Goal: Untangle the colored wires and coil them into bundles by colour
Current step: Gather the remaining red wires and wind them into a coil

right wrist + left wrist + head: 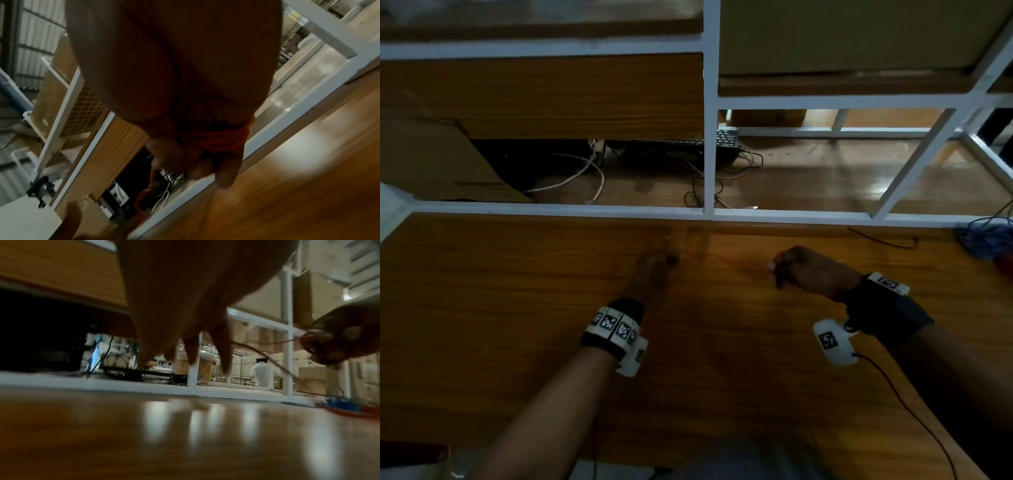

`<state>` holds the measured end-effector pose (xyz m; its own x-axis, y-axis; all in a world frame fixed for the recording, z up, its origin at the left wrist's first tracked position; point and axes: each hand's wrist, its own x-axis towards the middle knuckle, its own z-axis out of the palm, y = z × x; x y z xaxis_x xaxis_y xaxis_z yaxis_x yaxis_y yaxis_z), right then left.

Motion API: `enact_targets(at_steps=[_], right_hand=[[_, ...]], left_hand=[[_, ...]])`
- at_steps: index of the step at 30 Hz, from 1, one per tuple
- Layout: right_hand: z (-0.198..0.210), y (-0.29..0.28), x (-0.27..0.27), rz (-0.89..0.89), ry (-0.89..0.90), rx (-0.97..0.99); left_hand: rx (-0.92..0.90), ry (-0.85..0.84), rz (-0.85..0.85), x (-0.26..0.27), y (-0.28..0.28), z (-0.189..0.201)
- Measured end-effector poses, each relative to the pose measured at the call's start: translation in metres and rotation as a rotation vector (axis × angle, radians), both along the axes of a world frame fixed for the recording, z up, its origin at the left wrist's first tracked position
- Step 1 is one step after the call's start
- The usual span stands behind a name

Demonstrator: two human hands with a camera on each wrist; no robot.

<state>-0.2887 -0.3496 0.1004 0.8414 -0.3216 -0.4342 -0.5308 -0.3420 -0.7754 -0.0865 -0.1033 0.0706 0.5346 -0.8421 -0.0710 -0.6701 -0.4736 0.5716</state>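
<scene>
Both hands over the wooden tabletop point(517, 308), w/ a thin red wire point(709, 256) stretched betw. them.

Right hand point(808, 270): fingers curled, red wire wound round them in several turns, seen in the right wrist view as a red band point(222, 138) across the fingers; thumb pressed in against it. So right hand is closed round the red coil. In the left wrist view the strand point(267, 344) runs into the right hand's point(337, 337) pinched fingertips.

Left hand point(654, 263): fingers pointing down toward the tabletop, fingertips point(224, 356) just above the surface in the left wrist view. The red strand passes at the index/thumb side, and the hand seems to pinch it lightly, but blur makes the exact grip hard to read.

Rest of the task's wires: a tangled pile of blue wires point(986, 240) at the far right edge of the tabletop, w/ some red under it point(349, 412). A dark strand point(883, 240) lies on the tabletop betw. the pile and the right hand, near the white frame point(709, 137).

Behind the frame: a lower surface w/ a black keyboard point(726, 138) and loose white and black cables point(585, 171). Both wrists wear white camera units on black straps w/ marker tags
</scene>
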Motion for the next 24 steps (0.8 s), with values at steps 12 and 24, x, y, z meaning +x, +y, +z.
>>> enact_targets(at_steps=[12,24], right_hand=[[0.029,0.083,0.003,0.600,0.012,1.018],[0.064,-0.012,0.053,-0.735,-1.168,1.023]], left_hand=[[-0.371,0.471,0.213,0.005,-0.053,0.021],[-0.461,1.008,0.135,-0.022,-0.009,-0.041]])
